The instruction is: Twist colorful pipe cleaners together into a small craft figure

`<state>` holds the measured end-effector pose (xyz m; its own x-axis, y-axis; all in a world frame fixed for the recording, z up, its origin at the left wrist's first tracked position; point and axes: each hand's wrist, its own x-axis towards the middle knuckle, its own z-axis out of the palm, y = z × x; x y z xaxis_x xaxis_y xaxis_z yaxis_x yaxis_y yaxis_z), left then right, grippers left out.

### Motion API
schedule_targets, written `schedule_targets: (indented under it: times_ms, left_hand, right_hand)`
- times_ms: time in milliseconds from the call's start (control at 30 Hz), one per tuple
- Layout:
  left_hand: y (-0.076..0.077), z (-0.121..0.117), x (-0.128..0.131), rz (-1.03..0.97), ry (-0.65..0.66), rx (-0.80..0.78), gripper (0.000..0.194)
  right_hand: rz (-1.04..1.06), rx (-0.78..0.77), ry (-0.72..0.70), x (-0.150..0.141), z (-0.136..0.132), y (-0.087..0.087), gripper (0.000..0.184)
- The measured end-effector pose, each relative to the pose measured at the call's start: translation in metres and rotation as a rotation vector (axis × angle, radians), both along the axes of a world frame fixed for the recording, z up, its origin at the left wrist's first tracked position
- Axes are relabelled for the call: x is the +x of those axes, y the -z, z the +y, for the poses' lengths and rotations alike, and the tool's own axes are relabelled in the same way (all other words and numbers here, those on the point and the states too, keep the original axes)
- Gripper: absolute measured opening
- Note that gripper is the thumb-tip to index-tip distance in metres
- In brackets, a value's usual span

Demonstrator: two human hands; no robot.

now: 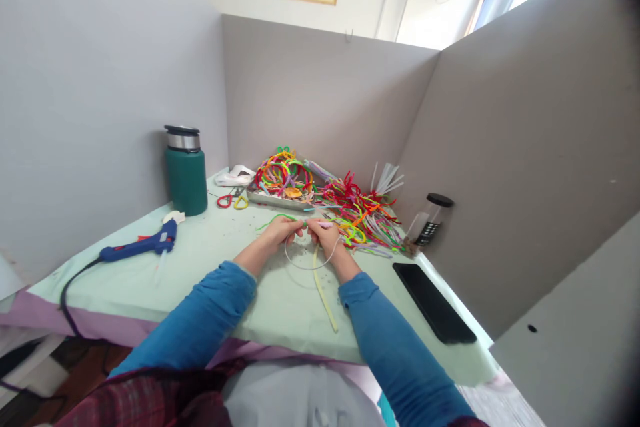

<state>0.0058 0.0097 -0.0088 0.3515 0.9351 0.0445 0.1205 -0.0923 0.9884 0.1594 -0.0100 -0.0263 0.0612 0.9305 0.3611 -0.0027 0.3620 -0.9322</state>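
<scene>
My left hand (pixel 281 232) and my right hand (pixel 324 233) meet over the middle of the table, fingertips pinched close together. Between them they hold a thin white hoop (pixel 306 269), whose curve hangs below the fingers. A green pipe cleaner (pixel 270 221) runs out leftward from the left fingertips. At the right fingers a small lilac piece (pixel 325 224) shows; how it is joined to the hoop cannot be made out. Below the hands a pale yellow strip (pixel 324 293) stretches toward the table's front edge, its upper end near the right hand.
Behind the hands lie a metal tray (pixel 280 200) of colourful pipe-cleaner rings, a loose pipe-cleaner pile (pixel 363 207) and scissors (pixel 233 201). Leftward are a blue glue gun (pixel 143 244) with its cord and a green bottle (pixel 186 177). Rightward are a black phone (pixel 433 302) and clear jar (pixel 431 219). Grey partitions surround the table.
</scene>
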Motion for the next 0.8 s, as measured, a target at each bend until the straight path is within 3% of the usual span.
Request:
schedule_targets:
  times_ms: [167, 433, 533, 700, 800]
  left_hand:
    - [-0.0023, 0.0007, -0.0011, -0.139, 0.099, -0.140, 0.029]
    - [-0.0080, -0.0007, -0.0015, -0.226, 0.116, -0.331, 0.018]
    - [-0.0069, -0.0020, 0.0005, -0.214, 0.070, -0.292, 0.021]
    - [-0.0050, -0.0048, 0.0036, -0.069, -0.123, -0.105, 0.031]
    - [-0.0049, -0.0048, 0.0048, -0.028, -0.174, -0.008, 0.032]
  right_hand:
    - [0.026, 0.023, -0.041, 0.0010, 0.0025, 0.0023, 0.029]
    - [0.086, 0.017, -0.105, 0.0008, 0.0050, 0.0052, 0.028]
    - [0.077, 0.024, -0.076, 0.0006, 0.0034, 0.0032, 0.026]
    - [0.075, -0.002, 0.006, 0.0002, 0.0049, 0.0020, 0.027]
    - [0.104, -0.032, 0.045, 0.0012, 0.0084, 0.0044, 0.027]
